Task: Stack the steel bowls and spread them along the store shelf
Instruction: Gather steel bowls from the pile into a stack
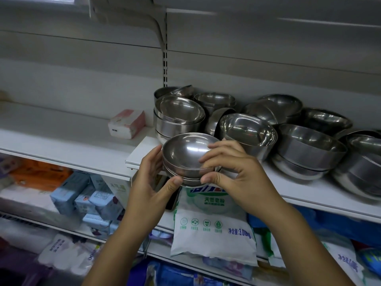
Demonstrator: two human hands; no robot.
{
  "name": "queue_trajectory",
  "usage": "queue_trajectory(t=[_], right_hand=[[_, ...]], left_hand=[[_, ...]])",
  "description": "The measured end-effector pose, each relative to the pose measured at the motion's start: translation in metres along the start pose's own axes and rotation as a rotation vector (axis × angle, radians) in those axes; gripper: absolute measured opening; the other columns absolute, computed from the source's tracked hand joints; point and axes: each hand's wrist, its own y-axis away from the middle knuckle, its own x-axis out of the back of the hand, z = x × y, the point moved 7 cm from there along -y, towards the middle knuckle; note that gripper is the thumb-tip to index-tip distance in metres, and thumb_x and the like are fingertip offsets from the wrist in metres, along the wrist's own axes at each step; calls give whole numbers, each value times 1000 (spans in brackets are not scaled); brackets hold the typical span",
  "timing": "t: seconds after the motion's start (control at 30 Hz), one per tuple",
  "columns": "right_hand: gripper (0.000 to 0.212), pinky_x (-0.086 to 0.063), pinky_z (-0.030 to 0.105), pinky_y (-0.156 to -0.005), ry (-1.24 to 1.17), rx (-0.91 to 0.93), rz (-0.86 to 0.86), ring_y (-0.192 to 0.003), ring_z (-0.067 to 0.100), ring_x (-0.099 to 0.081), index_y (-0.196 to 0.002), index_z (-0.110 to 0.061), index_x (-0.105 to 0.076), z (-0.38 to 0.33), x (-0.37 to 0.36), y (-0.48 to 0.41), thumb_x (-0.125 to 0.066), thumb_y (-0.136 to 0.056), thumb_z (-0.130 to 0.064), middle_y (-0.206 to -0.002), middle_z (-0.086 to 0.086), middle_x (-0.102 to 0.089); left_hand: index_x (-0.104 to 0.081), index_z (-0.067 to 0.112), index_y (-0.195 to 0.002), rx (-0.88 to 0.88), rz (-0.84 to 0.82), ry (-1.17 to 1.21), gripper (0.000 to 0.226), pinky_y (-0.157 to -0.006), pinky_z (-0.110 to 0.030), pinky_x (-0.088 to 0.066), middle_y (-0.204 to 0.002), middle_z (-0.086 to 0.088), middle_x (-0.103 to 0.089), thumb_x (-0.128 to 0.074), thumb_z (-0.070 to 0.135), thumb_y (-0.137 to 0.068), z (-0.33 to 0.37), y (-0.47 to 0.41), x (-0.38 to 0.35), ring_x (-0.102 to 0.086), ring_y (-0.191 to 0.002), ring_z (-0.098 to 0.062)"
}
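Store shelf (pixel 299 188) is jammed with loose bowls (pixel 247 131) right behind my stack (pixel 185 155); left hand (pixel 150 182) and right hand (pixel 243 176) fingers curl round it, pink box (pixel 127 123) off left.

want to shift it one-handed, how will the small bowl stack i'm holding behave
Probably stiff and light: thin steel bowl stack, held by left hand and right hand with fingers only. Mirror polish looks slippery. Rounded bases may rock.
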Motion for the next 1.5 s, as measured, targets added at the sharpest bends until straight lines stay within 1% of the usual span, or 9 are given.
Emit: queue_trajectory(t=[0.2,0.33,0.43,0.67,0.83,1.0,1.17,1.33,1.5], right_hand=[[56,-34,14,-113,32,-65,179,-138,0,-47,-124,-20,-71,0,5,14,-86,-71,-30,-136,-14,-62],[59,-46,33,-111,-111,-176,365,-132,9,-56,-128,-23,-66,10,6,39,-85,-74,-31,-139,-15,-60],[57,-54,31,-100,-205,-310,422,-118,8,-66,-130,-27,-62,17,0,51,-79,-78,-40,-136,-13,-62],[36,-53,11,-85,-322,-473,342,-101,-7,-69,-117,-36,-63,25,-15,47,-67,-82,-47,-106,-26,-73],[38,-54,15,-89,-336,-475,354,-103,-3,-70,-114,-29,-66,27,-13,47,-70,-81,-46,-107,-19,-75],[37,-56,15,-82,-355,-480,328,-96,0,-73,-108,-20,-70,26,-8,43,-75,-76,-40,-101,-14,-78],[26,-56,17,-81,-337,-462,280,-92,4,-74,-100,-29,-73,19,-13,37,-73,-78,-42,-97,-11,-79],[23,-56,17,-85,-331,-429,203,-94,1,-74,-104,-26,-76,9,-26,23,-66,-89,-41,-97,-15,-79],[21,-55,18,-91,-318,-360,89,-101,1,-72,-109,-31,-74,2,-43,2,-63,-93,-38,-104,-15,-78]], left_hand=[[-39,25,-151,-10,6,24,85,-112,-37,-43,-144,13,-56,-68,62,-80,4,-4,0,-52,-135,-8],[-39,27,-151,6,-15,37,79,-101,-17,-47,-139,25,-57,-65,54,-82,6,-8,1,-54,-130,1],[-42,21,-150,10,-30,58,69,-94,-10,-47,-136,19,-62,-72,40,-91,8,-9,-1,-58,-125,4],[-44,16,-149,-16,-21,92,62,-98,-14,-47,-140,8,-60,-60,23,-89,8,-10,-5,-57,-129,-3],[-41,24,-150,-22,-33,96,70,-99,-12,-46,-141,20,-58,-64,51,-90,11,-9,-6,-54,-132,0],[-35,31,-152,16,-81,121,101,-94,-11,-48,-144,20,-55,-83,56,-67,12,-7,-9,-55,-130,0],[-27,30,-155,10,-41,86,106,-91,-7,-47,-132,34,-55,-88,30,-68,14,-2,-2,-55,-125,9],[-19,42,-153,7,42,18,114,-93,-2,-42,-126,52,-44,-82,53,-59,16,1,16,-48,-123,19],[-29,45,-147,14,167,23,107,-88,-3,-45,-116,51,-52,-88,44,-57,15,-2,42,-54,-113,21]])
